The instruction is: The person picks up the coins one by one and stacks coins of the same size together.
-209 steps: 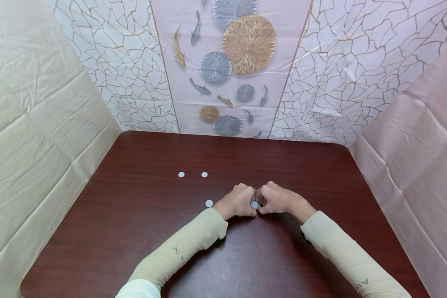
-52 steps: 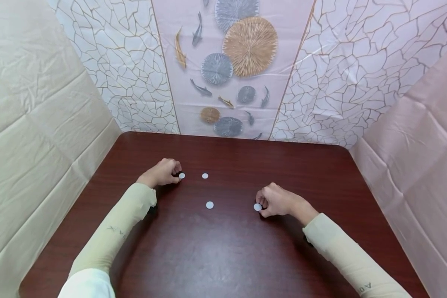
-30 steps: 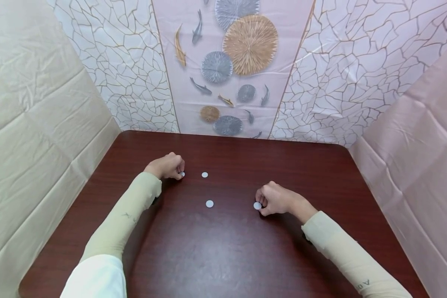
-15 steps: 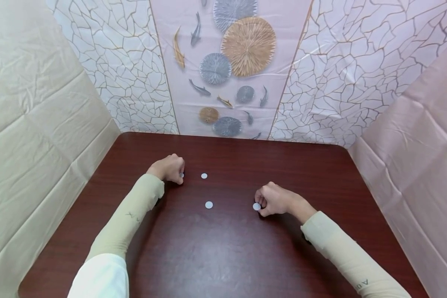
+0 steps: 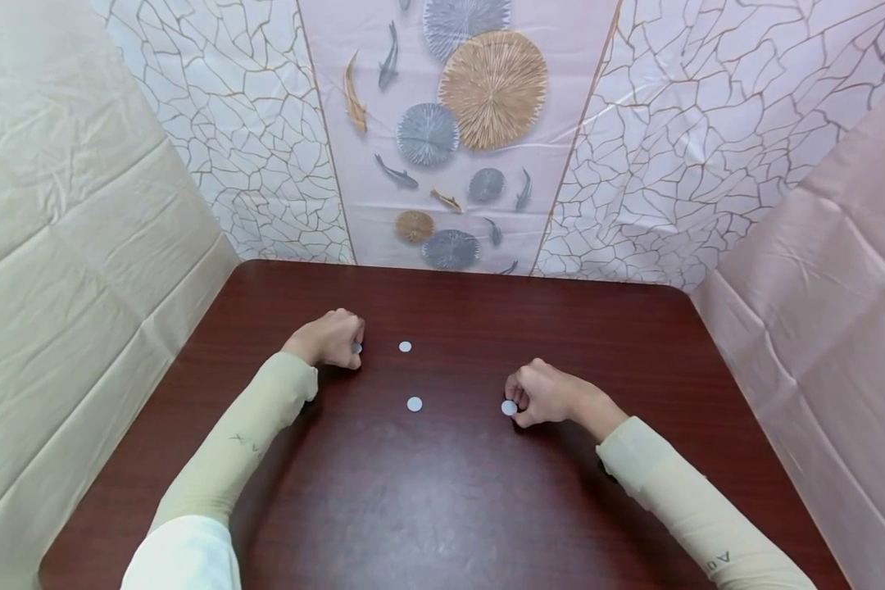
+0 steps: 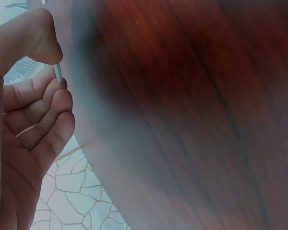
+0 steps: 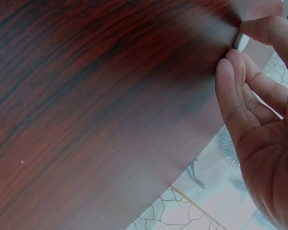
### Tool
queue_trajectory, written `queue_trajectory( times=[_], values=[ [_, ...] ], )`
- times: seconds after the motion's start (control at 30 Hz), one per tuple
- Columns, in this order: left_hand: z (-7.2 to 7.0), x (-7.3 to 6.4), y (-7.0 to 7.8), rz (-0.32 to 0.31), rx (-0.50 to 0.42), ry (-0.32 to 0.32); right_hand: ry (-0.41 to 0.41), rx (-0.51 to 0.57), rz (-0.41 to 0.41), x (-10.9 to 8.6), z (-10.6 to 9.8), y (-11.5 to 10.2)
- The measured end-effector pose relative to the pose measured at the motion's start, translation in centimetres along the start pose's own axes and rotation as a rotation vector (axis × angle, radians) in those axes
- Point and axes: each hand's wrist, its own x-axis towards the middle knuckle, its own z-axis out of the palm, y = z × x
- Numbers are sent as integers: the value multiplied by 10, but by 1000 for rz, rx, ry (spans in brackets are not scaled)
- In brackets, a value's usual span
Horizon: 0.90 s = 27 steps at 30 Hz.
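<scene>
White discs (image 5: 415,404) are handled at the brown table (image 5: 442,492), one being pinched by the left hand (image 5: 330,338), another by the right hand (image 5: 549,392), two lying between; positioning seems in hand, for which careful release would be needed.

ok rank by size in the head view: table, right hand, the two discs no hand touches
Table
Right hand
Near free disc, far free disc: unranked; the first looks bigger but sits closer

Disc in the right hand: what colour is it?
The disc is pale, slightly bluish white; best seen in the head view.
</scene>
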Motion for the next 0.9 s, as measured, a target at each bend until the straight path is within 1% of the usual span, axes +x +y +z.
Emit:
queue_trajectory(
  times=[0.17,0.23,0.37,0.57,0.77,0.9],
  values=[
    [-2,-10,5,38,-10,19,2,2,-14,0,0,1],
    [-2,-15,6,49,-24,22,2,7,-7,0,1,1],
    [-1,-25,8,53,-49,22,5,12,-11,0,1,0],
    [3,-41,9,56,-56,1,11,17,-7,1,0,-1],
    [7,-58,9,84,-60,8,11,10,-11,1,0,0],
    [9,-68,8,83,-75,4,8,6,-6,1,0,0]
  ],
)
